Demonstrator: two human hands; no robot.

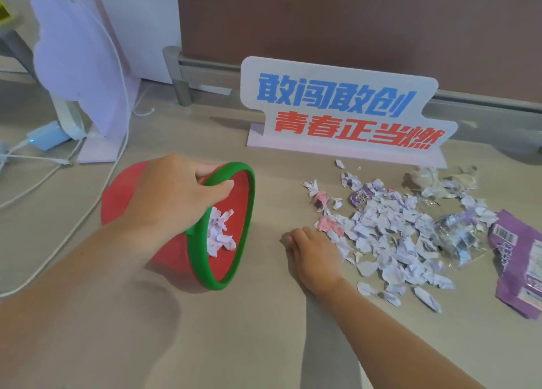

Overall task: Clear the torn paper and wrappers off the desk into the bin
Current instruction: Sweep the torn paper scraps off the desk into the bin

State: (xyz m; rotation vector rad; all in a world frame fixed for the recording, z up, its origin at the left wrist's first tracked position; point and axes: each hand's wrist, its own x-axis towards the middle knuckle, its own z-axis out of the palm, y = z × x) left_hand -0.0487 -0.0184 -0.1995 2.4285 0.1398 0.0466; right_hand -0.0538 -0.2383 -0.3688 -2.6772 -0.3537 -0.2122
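A red bin (234, 204) with a green rim lies tilted on its side on the desk, its mouth facing right, with some torn paper inside. My left hand (173, 195) grips its upper rim. A heap of torn white paper scraps (390, 236) covers the desk to the right, mixed with small pink wrappers (325, 224), a clear crumpled wrapper (460, 239) and a large purple wrapper (519, 259) at the right edge. My right hand (311, 250) rests on the desk at the left edge of the heap, fingers curled and pointing toward the bin; I see nothing held in it.
A white sign (343, 110) with blue and red characters stands behind the heap. A white cutout stand (85, 66), a blue charger (47, 135) and white cables (58, 183) sit at the left. A brown partition (352, 22) closes off the back.
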